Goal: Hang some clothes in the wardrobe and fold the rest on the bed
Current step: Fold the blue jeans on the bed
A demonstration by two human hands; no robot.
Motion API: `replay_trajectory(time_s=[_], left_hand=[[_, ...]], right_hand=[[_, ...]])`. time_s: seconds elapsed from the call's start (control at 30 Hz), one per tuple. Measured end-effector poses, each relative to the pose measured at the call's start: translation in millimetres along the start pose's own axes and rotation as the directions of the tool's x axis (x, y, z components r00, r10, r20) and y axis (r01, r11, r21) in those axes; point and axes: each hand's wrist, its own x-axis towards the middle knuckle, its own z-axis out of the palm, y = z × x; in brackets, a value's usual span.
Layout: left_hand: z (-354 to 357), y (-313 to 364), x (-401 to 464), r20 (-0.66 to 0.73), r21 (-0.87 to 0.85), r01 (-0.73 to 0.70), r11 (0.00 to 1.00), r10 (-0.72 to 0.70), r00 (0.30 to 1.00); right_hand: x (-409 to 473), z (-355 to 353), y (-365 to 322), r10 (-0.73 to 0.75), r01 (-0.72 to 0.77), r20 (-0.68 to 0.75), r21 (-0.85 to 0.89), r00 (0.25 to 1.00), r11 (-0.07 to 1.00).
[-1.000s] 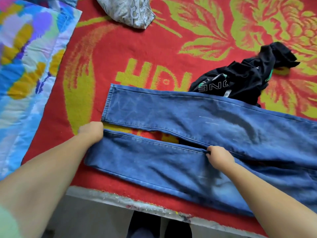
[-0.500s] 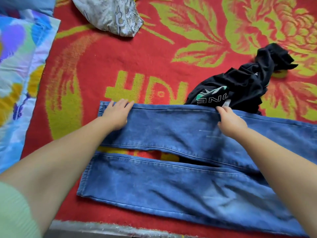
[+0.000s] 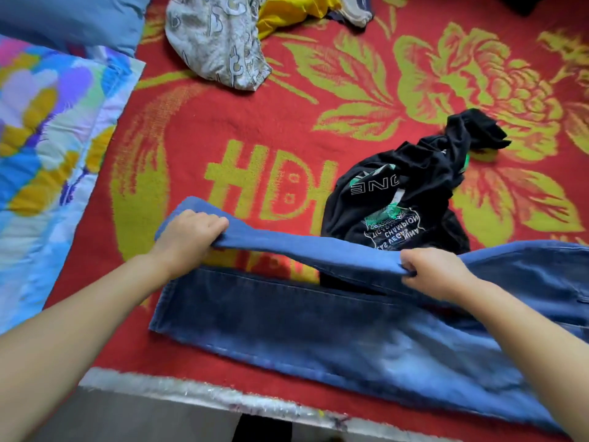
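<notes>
Blue jeans (image 3: 318, 330): I see the near leg flat along the bed (image 3: 287, 116) edge, the far leg raised off it. Crumpled black printed shirt (image 3: 414, 193) just behind.

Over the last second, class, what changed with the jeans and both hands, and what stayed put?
Both hands left the near leg, reached to the far leg and gripped it: left hand near the hem, right hand further along. They now lift it off the blanket. The near leg and the black T-shirt stayed put.
</notes>
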Motion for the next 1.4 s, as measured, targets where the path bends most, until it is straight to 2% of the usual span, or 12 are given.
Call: replay_trajectory(time_s=[0.1, 0.2, 0.3, 0.33, 0.37, 0.47, 0.63, 0.77, 0.97, 1.07, 1.27, 1.4], left_hand=[[9.4, 32.6, -62.2, 0.031, 0.053, -0.054, 0.997, 0.052, 0.998], [32.9, 71.2, -121.8, 0.281, 0.152, -0.004, 0.988, -0.039, 0.959], [55.2, 106.5, -153.0, 0.661, 0.343, 0.147, 0.928, -0.35, 0.664], [57.0, 116.9, -152.8, 0.714, 0.391, 0.174, 0.904, -0.417, 0.563], [59.3, 129.3, -148.3, 0.723, 0.405, 0.191, 0.894, -0.441, 0.531], [67.0, 171.8, -109.6, 0.67, 0.364, 0.122, 0.923, -0.35, 0.655], [64.4, 239.2, 7.0, 0.555, 0.158, -0.071, 0.985, -0.03, 0.831], [66.3, 301.0, 108.5, 0.487, -0.029, -0.165, 0.986, 0.159, 0.859], [90.8, 396.9, 201.5, 0.426, -0.193, -0.254, 0.948, 0.314, 0.849], [109.2, 440.0, 224.9, 0.448, -0.214, -0.183, 0.96, 0.263, 0.855], [136.3, 490.3, 227.4, 0.427, -0.167, 0.183, 0.969, -0.096, 0.899], [131.2, 510.3, 200.1, 0.371, -0.274, 0.147, 0.95, -0.036, 0.928]], right_hand=[[-40.8, 28.3, -12.9, -0.143, 0.14, 0.142, 0.031, 0.979, 0.99], [-72.4, 69.1, -34.5, -0.216, 0.213, 0.122, 0.043, 0.969, 0.976], [-98.3, 101.6, -53.1, -0.26, 0.252, 0.119, 0.078, 0.958, 0.965], [-105.7, 110.0, -57.2, -0.258, 0.245, 0.136, 0.105, 0.957, 0.964], [-114.6, 118.1, -58.1, -0.25, 0.229, 0.154, 0.138, 0.956, 0.964], [-138.1, 128.4, -38.7, -0.207, 0.159, 0.17, 0.261, 0.963, 0.952], [-155.4, 118.4, 50.3, 0.007, -0.046, 0.148, 0.265, 0.989, 0.963], [-152.8, 111.4, 131.0, 0.301, -0.316, 0.097, 0.305, 0.949, 0.898], [-127.1, 114.4, 221.2, 0.668, -0.567, -0.033, 0.499, 0.743, 0.655], [-111.8, 112.3, 272.0, 0.646, -0.559, -0.185, 0.363, 0.741, 0.745], [-75.2, 107.3, 350.9, 0.415, -0.418, -0.053, -0.15, 0.908, 0.896], [-111.4, 109.4, 369.2, 0.218, -0.2, 0.06, -0.216, 0.974, 0.956]])
